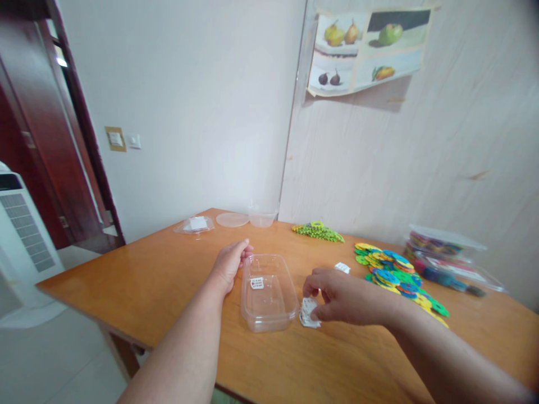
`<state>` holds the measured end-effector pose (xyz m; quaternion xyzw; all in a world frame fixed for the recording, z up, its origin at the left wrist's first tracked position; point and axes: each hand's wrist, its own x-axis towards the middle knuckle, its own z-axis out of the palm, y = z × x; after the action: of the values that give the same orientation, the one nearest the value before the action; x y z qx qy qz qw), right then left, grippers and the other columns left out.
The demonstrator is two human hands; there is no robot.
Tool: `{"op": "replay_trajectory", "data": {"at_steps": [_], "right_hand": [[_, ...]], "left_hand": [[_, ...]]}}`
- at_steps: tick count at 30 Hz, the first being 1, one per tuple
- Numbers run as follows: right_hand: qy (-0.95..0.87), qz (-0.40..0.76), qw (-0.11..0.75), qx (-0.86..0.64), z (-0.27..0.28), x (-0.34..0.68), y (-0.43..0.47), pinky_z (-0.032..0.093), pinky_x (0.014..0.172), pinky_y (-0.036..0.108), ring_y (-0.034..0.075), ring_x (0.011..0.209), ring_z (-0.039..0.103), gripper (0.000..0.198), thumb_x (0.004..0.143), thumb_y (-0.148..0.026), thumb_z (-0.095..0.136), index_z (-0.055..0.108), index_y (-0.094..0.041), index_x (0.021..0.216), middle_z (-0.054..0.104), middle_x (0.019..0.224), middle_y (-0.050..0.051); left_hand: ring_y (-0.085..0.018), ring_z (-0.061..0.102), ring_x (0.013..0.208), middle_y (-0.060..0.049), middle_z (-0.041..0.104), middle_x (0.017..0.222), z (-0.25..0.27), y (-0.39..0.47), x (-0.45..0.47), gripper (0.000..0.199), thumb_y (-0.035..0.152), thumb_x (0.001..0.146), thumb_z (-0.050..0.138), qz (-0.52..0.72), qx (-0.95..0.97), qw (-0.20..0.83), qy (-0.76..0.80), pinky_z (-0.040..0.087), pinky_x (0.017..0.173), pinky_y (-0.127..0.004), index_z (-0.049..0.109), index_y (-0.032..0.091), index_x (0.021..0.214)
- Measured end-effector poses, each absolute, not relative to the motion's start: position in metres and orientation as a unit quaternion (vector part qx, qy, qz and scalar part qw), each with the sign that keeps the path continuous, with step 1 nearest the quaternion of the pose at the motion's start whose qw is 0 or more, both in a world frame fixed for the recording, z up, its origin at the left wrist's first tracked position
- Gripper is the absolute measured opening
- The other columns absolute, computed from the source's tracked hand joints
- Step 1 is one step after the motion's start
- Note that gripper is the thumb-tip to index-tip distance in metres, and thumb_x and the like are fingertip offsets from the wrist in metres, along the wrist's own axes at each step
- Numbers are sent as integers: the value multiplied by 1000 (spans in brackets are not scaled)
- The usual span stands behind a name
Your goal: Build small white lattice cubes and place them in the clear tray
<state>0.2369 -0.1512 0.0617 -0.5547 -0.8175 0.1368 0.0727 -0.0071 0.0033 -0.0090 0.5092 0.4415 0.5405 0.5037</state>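
Note:
A clear plastic container (269,314) stands uncovered in front of me, with a small printed white card (256,283) inside near its left wall. My left hand (229,264) rests against the container's far left side, its fingers curled at the rim and partly hidden. Just right of the container lies a small pile of white cards (309,314). Over that pile bends my right hand (337,294), thumb and forefinger closing on the cards. Another white card (342,267) lies beyond the right hand.
Colourful discs (396,275) lie heaped at the right. Clear boxes (450,258) with coloured contents stand behind them. Green pieces (319,232) form a pile near the wall. A clear bowl (261,216), a round lid (232,220) and clear packaging (194,224) sit at the back.

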Motion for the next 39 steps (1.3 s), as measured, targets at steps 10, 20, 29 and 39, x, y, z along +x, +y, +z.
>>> {"op": "replay_trajectory", "data": {"at_steps": [10, 20, 29, 39], "right_hand": [[-811, 156, 86, -557, 63, 235, -152, 39, 66, 24, 16, 80, 56, 30, 73, -29, 66, 67, -24, 102, 65, 93, 1], [-648, 431, 284, -560, 55, 247, -134, 33, 48, 20, 9, 59, 50, 21, 77, -34, 64, 55, -18, 88, 56, 68, -3], [-567, 483, 372, -554, 40, 253, -126, 31, 41, 17, 7, 49, 50, 29, 74, -41, 70, 54, -16, 78, 57, 62, -3], [-510, 499, 464, -525, 46, 242, -127, 45, 54, 20, 10, 61, 61, 23, 77, -35, 69, 55, -16, 81, 66, 74, 2]], "left_hand": [[-14, 57, 61, -5, 68, 72, -8, 3, -7, 43, 58, 69, 66, 544, 507, 508, 434, 39, 58, -25, 70, 16, 79], [-13, 55, 58, -2, 65, 66, -6, 2, -6, 41, 56, 68, 67, 542, 504, 512, 436, 38, 58, -26, 70, 16, 77], [-14, 57, 62, -2, 67, 69, -5, 1, -6, 39, 55, 68, 68, 542, 501, 511, 442, 40, 61, -26, 70, 17, 75], [-14, 57, 64, -4, 66, 72, 0, -5, -5, 37, 52, 69, 69, 546, 507, 516, 422, 40, 60, -26, 70, 16, 77]]}}
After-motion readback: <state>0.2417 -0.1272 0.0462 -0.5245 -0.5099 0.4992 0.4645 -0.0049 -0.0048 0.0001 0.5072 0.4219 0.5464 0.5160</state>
